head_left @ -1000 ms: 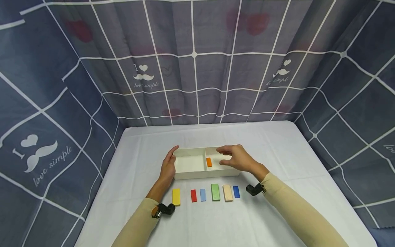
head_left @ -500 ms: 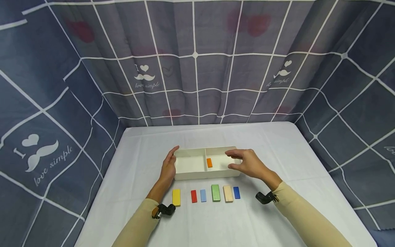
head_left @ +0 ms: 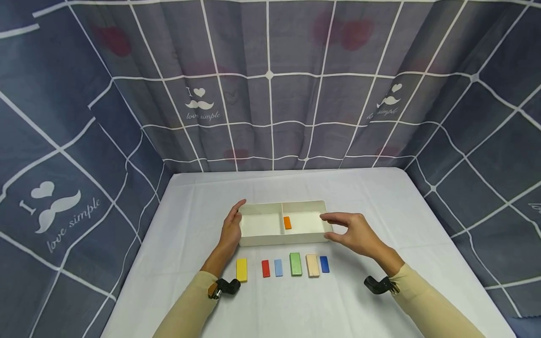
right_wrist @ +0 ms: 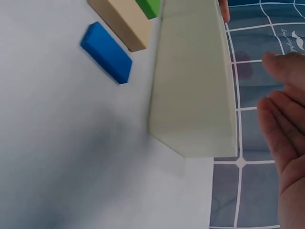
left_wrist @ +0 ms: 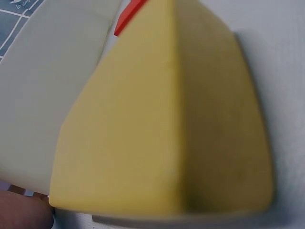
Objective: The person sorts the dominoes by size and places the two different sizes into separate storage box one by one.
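Note:
A white two-part box (head_left: 283, 240) lies on the table, an orange block (head_left: 287, 223) in its right compartment beside the divider. My left hand (head_left: 230, 233) rests against the box's left end, its fingers fairly straight. At the right end, my right hand (head_left: 354, 233) hovers with thumb and fingers apart and nothing between them. In the right wrist view, its fingers (right_wrist: 281, 131) stand off from the box wall (right_wrist: 195, 86). A yellow block (head_left: 241, 270) lies near my left wrist and fills much of the left wrist view (left_wrist: 124, 133).
In front of the box runs a row of blocks: red (head_left: 265, 268), light blue (head_left: 278, 267), green (head_left: 295, 264), beige (head_left: 312, 265) and dark blue (head_left: 324, 264). A white cloth (head_left: 198, 197) covers the table. Grey-blue checked curtains (head_left: 291, 98) enclose its back and sides.
My right hand has moved rightward from over the right compartment to the box's right end. The left hand, the box and the blocks have stayed put.

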